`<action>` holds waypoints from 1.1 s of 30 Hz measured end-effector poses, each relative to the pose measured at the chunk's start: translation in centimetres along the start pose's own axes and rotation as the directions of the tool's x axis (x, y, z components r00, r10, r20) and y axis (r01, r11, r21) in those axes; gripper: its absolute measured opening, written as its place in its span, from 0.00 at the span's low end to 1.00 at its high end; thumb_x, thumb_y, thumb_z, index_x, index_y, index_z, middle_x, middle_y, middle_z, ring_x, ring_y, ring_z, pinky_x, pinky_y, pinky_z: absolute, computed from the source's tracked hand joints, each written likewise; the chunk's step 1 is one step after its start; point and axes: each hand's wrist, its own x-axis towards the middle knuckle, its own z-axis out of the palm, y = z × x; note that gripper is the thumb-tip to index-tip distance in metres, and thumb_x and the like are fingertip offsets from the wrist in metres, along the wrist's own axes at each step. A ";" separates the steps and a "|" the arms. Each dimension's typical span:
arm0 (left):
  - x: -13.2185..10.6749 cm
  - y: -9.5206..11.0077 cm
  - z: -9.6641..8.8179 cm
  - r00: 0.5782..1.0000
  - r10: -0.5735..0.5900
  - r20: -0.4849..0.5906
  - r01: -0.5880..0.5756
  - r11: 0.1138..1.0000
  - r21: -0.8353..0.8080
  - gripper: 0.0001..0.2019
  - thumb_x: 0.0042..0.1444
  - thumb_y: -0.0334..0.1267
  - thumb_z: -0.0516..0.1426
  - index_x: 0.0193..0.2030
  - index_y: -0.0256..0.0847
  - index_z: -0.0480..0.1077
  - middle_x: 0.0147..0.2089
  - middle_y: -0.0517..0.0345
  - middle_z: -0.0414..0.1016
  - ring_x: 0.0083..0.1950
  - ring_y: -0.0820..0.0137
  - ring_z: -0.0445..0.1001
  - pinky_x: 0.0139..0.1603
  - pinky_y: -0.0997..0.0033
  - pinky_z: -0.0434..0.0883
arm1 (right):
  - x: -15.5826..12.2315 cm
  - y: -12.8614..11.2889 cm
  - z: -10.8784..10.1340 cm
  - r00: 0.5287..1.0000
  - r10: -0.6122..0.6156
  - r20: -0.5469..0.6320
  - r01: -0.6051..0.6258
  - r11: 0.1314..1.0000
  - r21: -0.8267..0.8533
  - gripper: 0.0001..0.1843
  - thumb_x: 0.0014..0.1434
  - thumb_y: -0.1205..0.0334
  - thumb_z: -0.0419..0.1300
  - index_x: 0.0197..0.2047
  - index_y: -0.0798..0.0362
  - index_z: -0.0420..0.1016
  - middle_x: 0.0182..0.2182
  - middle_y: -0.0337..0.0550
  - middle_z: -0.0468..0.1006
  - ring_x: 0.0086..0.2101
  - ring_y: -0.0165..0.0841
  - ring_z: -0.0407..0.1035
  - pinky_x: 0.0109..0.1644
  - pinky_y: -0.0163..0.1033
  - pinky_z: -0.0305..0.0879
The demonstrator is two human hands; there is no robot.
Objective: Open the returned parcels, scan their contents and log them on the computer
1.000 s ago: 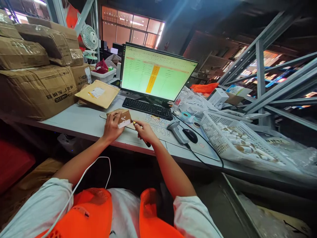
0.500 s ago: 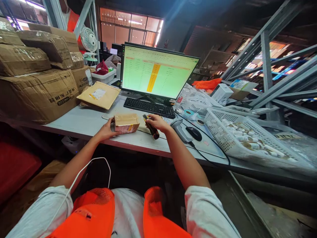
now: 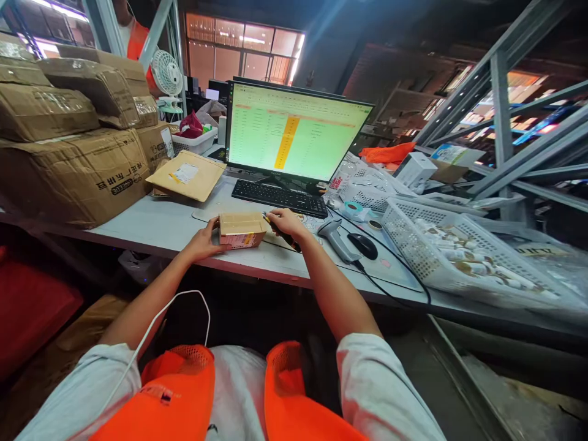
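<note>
A small cardboard box (image 3: 241, 229) with a label on its near side sits at the desk's front edge. My left hand (image 3: 205, 242) grips its left end, thumb toward me. In my right hand (image 3: 285, 224) is a dark utility knife (image 3: 285, 236) with yellow parts. Its tip points at the box's right end, very close to it; whether it touches I cannot tell. My fingers partly cover the knife. Behind the box lies a padded yellow envelope (image 3: 187, 174) with a white label.
A monitor (image 3: 298, 131) and black keyboard (image 3: 279, 197) stand behind. To the right are a barcode scanner (image 3: 339, 241), a mouse (image 3: 362, 245) and a white basket (image 3: 413, 245) of small bottles. Large cartons (image 3: 78, 177) are stacked left. A person in an orange vest (image 3: 138, 38) stands beyond.
My right hand has turned the knife and brought its tip closer to the box's right end. My left hand keeps its hold on the box.
</note>
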 end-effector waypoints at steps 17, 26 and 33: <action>-0.3 -0.8 0.3 0.996 -0.021 -0.088 0.032 0.993 0.116 0.49 0.45 0.58 0.71 0.70 0.42 0.58 0.64 0.41 0.74 0.64 0.48 0.74 0.64 0.47 0.70 | -3.2 1.3 -0.6 0.970 -0.126 0.208 0.131 0.991 -0.007 0.21 0.66 0.45 0.54 0.29 0.52 0.67 0.18 0.35 0.69 0.18 0.27 0.64 0.22 0.32 0.59; 0.2 -0.2 -0.8 0.998 -0.015 0.066 0.019 0.998 -0.055 0.53 0.44 0.56 0.72 0.74 0.41 0.59 0.67 0.44 0.73 0.68 0.47 0.71 0.70 0.48 0.66 | -3.1 -1.2 -3.6 0.988 -0.120 0.102 0.150 0.915 -0.375 0.19 0.69 0.48 0.55 0.36 0.54 0.76 0.27 0.42 0.78 0.26 0.31 0.69 0.30 0.34 0.61; 0.2 -0.4 -1.2 0.989 0.015 0.144 0.003 0.992 -0.122 0.51 0.44 0.52 0.72 0.74 0.40 0.61 0.69 0.44 0.69 0.70 0.49 0.68 0.72 0.49 0.62 | -1.9 -11.1 1.7 0.909 -0.279 0.311 0.401 0.377 -0.835 0.21 0.73 0.48 0.53 0.50 0.51 0.82 0.44 0.53 0.84 0.43 0.42 0.77 0.39 0.38 0.60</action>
